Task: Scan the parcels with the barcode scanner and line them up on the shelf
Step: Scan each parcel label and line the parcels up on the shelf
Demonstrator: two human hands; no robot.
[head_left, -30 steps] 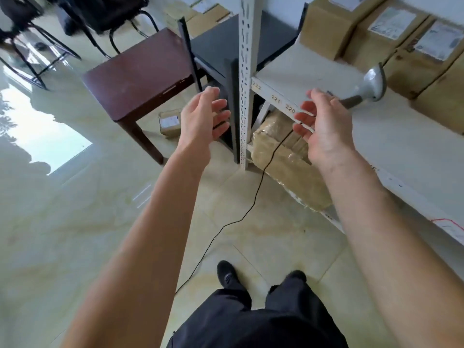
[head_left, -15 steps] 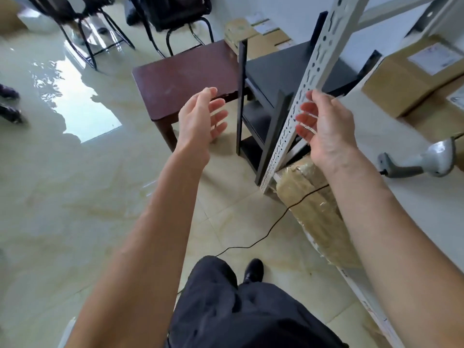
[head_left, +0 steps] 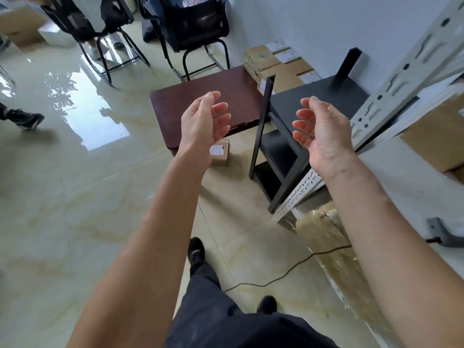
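My left hand [head_left: 204, 123] and my right hand [head_left: 321, 129] are stretched out in front of me, palms facing each other, fingers relaxed and holding nothing. A small cardboard parcel [head_left: 220, 151] with a white label lies on the floor below my left hand, beside the brown table [head_left: 175, 109]. Several more parcels [head_left: 278, 64] are stacked on the floor by the wall behind that table. The grey barcode scanner [head_left: 443, 233] lies on the white shelf [head_left: 414, 177] at the far right, its black cable [head_left: 288, 275] trailing down to the floor. A parcel [head_left: 437, 131] sits on the shelf.
A black side stand [head_left: 296, 121] sits between the brown table and the shelf's perforated upright [head_left: 391, 91]. A wrapped brown bundle [head_left: 326, 242] lies under the shelf. Black chairs [head_left: 195, 28] stand at the back. Another person's shoe [head_left: 23, 119] shows at the left edge.
My view has swung left, away from the shelf, toward the brown table and the floor. The scanner has slid to the right edge of view. Both hands remain held out without anything in them.
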